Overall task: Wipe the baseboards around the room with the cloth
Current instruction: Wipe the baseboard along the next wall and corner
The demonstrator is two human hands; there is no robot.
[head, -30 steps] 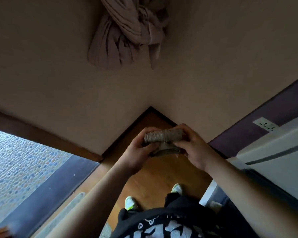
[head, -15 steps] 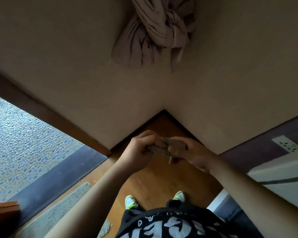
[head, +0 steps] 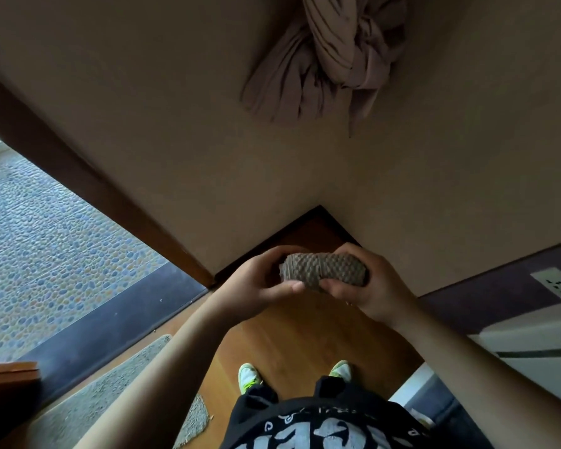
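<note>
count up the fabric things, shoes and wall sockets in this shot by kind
Fabric things: 3, the rolled cloth gripped by the left hand and right hand, the knotted curtain, the floor mat
Shoes: 2, and
Wall sockets: 1
Total: 6

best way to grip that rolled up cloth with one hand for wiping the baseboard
Probably wrap one hand around the middle of the cloth, coming from above. It is a short, thick roll lying crosswise between the left hand and right hand, so a mid-span grip leaves its underside free for the baseboard.
</note>
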